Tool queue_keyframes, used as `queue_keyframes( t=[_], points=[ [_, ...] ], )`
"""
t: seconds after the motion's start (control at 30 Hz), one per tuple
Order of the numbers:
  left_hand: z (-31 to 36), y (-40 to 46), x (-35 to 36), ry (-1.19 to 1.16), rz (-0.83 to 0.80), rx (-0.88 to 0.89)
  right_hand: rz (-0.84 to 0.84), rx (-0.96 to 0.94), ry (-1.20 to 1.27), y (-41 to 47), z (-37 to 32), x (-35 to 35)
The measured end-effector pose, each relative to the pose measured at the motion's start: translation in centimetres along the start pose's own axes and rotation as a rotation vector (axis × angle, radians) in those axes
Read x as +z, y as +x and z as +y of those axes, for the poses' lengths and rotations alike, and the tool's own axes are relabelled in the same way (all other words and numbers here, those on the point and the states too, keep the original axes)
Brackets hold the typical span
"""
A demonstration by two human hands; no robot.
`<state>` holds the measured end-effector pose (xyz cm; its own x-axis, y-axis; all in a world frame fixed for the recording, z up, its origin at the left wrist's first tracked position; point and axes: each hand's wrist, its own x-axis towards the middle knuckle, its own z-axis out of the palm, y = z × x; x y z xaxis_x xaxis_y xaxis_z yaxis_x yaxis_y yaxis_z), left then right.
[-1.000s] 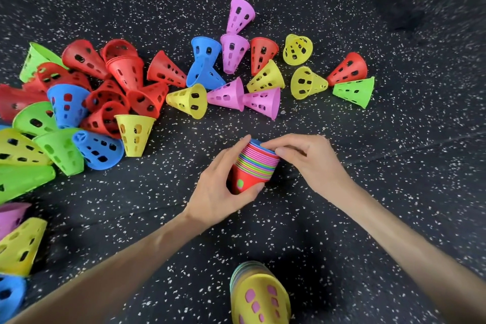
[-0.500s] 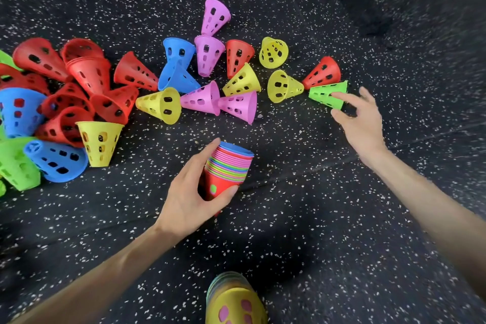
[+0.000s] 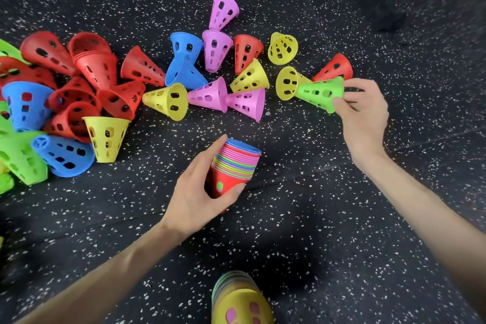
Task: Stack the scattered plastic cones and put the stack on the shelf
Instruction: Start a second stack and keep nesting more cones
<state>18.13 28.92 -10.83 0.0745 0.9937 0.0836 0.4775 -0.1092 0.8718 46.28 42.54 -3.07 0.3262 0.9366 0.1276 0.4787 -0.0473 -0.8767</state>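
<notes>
Two hands busy over scattered cones, head view.

Centre of frame: left hand [image 3: 200, 197] wrapped around a nested stack [image 3: 234, 166] of many colours, red outermost, blue rim on top. Right of centre: right hand [image 3: 361, 116] pinching the wide rim of a green cone [image 3: 319, 92], tip toward a yellow cone [image 3: 286, 83]. Loose cone pile [image 3: 68, 97] across left and upper centre on speckled black floor [image 3: 302, 231]. Bottom centre: second stack [image 3: 240, 300], yellow outermost.
</notes>
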Motion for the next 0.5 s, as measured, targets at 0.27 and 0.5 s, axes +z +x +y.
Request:
queue_keyframes(
  t=[0.27, 0.5],
  points=[
    [0.4, -0.1, -0.3, 0.016, -0.037, 0.014, -0.388, -0.105, 0.063, -7.2, -4.9, 2.1],
    [0.6, -0.1, -0.3, 0.032, -0.070, 0.000, -0.655, -0.088, 0.033, -9.9, -4.8, 3.9]
  ],
)
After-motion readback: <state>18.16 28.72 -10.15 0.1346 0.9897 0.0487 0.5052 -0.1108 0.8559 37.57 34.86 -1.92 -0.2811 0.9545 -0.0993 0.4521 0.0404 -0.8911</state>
